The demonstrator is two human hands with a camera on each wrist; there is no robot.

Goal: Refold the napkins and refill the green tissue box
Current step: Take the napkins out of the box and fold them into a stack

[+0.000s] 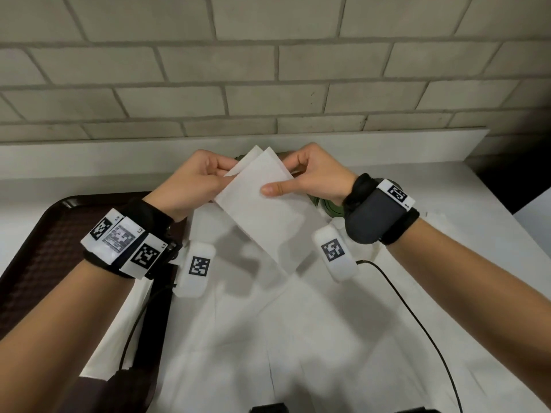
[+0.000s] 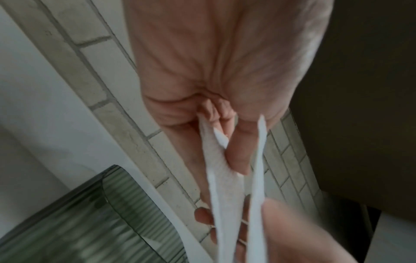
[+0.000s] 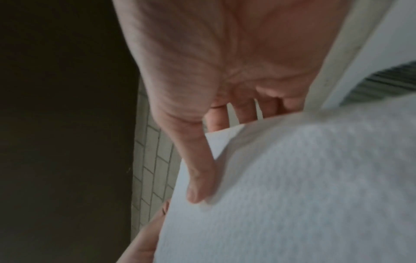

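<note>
i see the white napkin held up in the air over the table, half folded, its layers fanned at the far corner. my left hand pinches its left edge; my right hand pinches the right edge, thumb flat on top. the green tissue box sits just behind, mostly hidden. more unfolded napkins lie below, beside a dark tray.
</note>
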